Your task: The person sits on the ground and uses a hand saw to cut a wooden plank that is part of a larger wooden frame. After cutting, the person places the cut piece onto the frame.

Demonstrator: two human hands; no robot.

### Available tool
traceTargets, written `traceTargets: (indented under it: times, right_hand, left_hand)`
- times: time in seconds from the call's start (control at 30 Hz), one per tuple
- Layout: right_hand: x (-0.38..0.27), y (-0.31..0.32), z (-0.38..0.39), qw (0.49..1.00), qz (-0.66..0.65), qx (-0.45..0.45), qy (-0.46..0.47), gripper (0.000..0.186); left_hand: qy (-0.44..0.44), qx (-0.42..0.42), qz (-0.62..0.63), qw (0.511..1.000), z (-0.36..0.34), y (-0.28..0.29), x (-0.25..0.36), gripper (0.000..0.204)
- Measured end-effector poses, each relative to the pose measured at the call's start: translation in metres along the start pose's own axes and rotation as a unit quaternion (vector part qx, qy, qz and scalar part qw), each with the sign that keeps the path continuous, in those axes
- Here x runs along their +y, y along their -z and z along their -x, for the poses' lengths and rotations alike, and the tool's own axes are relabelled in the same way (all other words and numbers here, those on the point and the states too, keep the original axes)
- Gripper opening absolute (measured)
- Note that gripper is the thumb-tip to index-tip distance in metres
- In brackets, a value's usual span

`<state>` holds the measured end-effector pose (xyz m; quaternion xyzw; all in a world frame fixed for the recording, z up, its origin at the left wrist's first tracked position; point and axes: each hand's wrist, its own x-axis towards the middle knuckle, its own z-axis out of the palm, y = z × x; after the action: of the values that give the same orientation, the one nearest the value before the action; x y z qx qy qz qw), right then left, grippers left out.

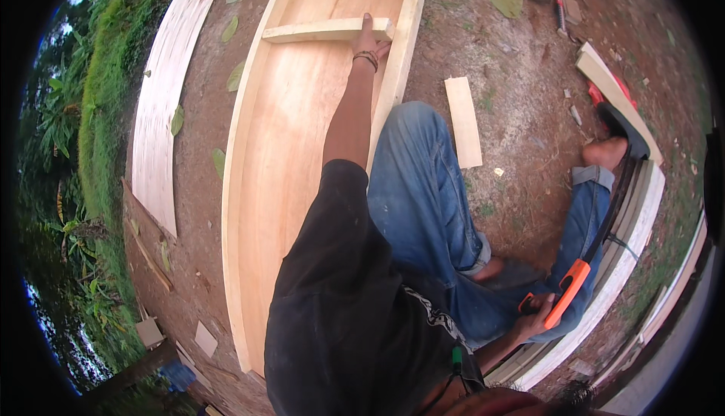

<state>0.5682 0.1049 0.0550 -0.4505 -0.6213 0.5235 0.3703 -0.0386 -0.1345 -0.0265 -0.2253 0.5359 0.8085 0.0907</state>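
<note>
My left hand point(367, 44) grips a short wooden crosspiece point(317, 31) near its right end. The crosspiece lies across a long shallow wooden frame point(239, 212), between its two side rails, over a smooth plywood panel point(283, 114). Low on the right, my right hand point(538, 319) is closed on the orange handle of a handsaw point(568, 295). Its dark blade points up and away, beside my bent right leg and toward my foot. Part of the blade is hard to make out against the lumber.
Stacked boards point(630, 212) lie at the right, with an angled wooden strip point(615, 99) above them. A loose offcut point(463, 123) rests on the dirt beyond my knee. A hammer point(559, 8) lies far right. A pale plank point(168, 106) lies left, before the grass bank point(113, 114).
</note>
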Motion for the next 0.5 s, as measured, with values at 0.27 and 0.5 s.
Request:
traceTargets:
  times: [0.27,0.5]
  right_hand:
    - [-0.002,0.003,0.001,0.999,0.017,-0.038,0.018,0.033]
    - [0.002,0.006,0.002,0.999,0.027,-0.019,0.005,0.034]
  left_hand:
    - [0.025,0.017,-0.166,0.986,-0.016,0.007,-0.001,0.085]
    - [0.025,0.027,-0.133,0.990,-0.003,0.002,-0.003,0.077]
